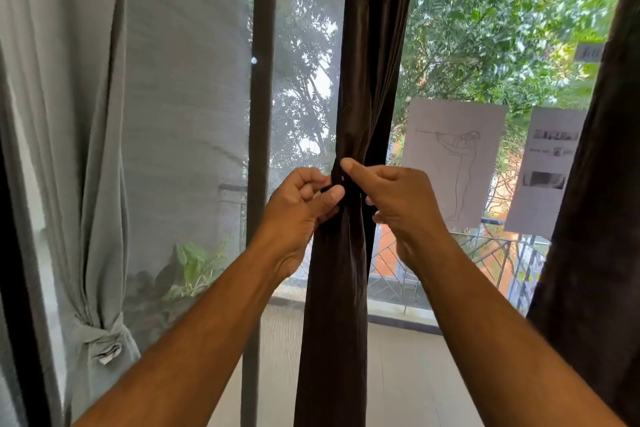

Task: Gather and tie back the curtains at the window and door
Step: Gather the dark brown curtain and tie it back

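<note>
Right of dark window post [260,114]: gathered brown curtain [360,87] hanging; left hand [298,215] and right hand [398,204] pinching dark tie [341,189] around it. Advisable: keeping tension even, cinching snug.

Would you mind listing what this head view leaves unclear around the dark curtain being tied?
- Tie on the dark curtain: hidden by left hand and right hand.
- Second dark curtain: cut off by the right edge.
- Printed sheet: print too small and blurred to read.
</note>
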